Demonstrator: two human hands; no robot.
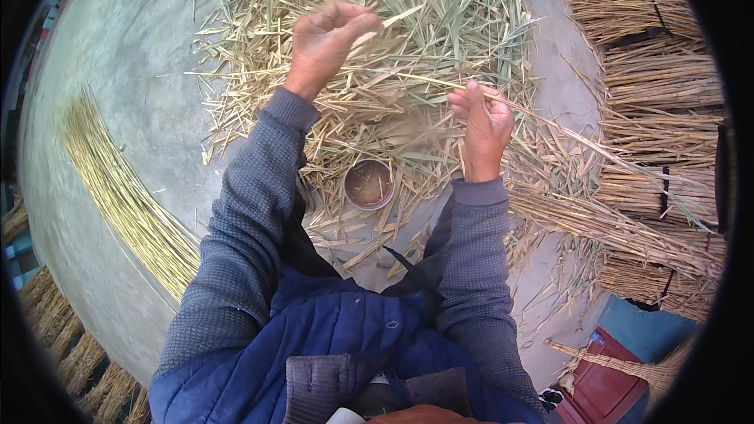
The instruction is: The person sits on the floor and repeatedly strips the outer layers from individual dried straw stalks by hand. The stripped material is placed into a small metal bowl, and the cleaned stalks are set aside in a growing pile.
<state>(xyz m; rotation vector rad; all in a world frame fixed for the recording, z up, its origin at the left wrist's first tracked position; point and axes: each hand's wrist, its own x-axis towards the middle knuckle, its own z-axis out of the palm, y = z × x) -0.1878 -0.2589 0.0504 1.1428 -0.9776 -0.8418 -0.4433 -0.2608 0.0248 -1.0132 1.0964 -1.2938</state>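
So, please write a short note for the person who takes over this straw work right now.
Left hand: raised over the loose pile of pale straw husks, pulling a flat dry husk strip.
Right hand: pinching one long thin yellow stalk.
Round metal tin: on the ground below the hands.
Done: neat row of cleaned yellow stalks lying at left.
Left: tied brown bundles at right.

Two hands (330,39) (483,122), one round tin cup (369,184), one broom (628,365).

left hand (326,39) raised, fingers curled | right hand (483,122) — pinching shut
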